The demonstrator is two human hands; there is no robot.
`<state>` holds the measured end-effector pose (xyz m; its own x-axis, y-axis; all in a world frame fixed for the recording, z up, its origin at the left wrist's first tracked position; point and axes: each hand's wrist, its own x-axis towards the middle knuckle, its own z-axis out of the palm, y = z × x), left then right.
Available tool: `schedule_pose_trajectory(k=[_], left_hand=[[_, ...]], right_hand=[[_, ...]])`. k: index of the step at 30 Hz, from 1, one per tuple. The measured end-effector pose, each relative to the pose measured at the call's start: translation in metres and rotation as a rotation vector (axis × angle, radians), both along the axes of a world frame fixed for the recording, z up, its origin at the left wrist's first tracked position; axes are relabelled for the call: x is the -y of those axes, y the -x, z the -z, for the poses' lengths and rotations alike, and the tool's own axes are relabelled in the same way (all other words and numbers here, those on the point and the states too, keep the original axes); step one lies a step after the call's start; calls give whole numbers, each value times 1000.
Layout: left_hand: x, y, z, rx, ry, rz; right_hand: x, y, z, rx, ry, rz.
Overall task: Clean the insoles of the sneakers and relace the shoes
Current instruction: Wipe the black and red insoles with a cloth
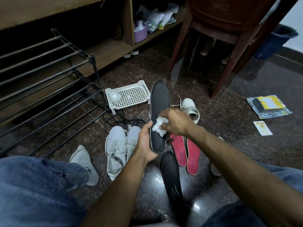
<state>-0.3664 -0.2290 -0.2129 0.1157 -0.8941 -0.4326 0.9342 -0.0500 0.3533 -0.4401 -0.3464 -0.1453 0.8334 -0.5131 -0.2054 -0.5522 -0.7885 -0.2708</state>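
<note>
1. Far left of the hands: a black shoe rack (pixel 49 76) stands on the floor, and a white basket (pixel 129 97) sits just beyond it, above the left hand.
2. Left of the left hand: a pair of white sneakers (pixel 119 148) lies side by side on the floor, laces partly threaded. Loose black laces (pixel 124 122) lie on the floor just above them.
3. Left hand (pixel 145 143): curled closed around the heel end of a dark insole (pixel 159 108), palm cupping its underside, thumb over the near edge. The insole is held clear of the floor, toe end pointing away from the person.
4. Right hand (pixel 176 122): fingers bunched closed on a crumpled white tissue (pixel 159 126), pressing it against the upper face of the held insole, just beside the left thumb.
5. Step in hand (judgement): wiping this insole; cleaning is mid-way and relacing has not begun.
6. Below the hands: a second dark insole (pixel 172 179) lies flat on the floor between the person's knees.
7. Below and right of the right hand: two red insoles (pixel 186 153) lie side by side. Whether these are already cleaned cannot be told.
8. Beyond the right hand: another white sneaker (pixel 191 109) sits on the floor, partly hidden by the hand.
9. Next move (judgement): maintain the left-hand grip, draw the tissue along the full length toward the toe, then set the insole down and pick up another.
</note>
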Motion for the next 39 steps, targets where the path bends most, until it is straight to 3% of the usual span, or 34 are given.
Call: schedule_pose_trajectory(k=[3,6,8,10,13,18,20,24,30,36,39], left_hand=[[-3,0,1,1,-5,-4],[-5,1,2,11,-5,1],[-4,2,1,28,-19,-6],[-1,1,0,24,-45,-21],[1,-2,-2,16,-48,-35],[1,4,-5,48,-86,-10],[0,2,-3,41,-112,-4],[-4,-1,1,-23,-83,-48],[-3,19,-4,5,-75,8],[-5,10,0,49,-156,23],[-1,20,1,58,-146,31]], right_hand=[[2,1,-3,171,42,59],[1,6,-11,301,220,143],[-7,10,-6,197,274,-39],[-14,17,7,65,162,-216],[-12,18,10,156,-69,-122],[-13,6,15,227,-62,98],[-27,12,19,159,-31,62],[-56,28,16,79,38,-213],[-3,2,1,28,273,55],[-46,35,2,19,144,-281],[-23,26,4,43,228,-113]])
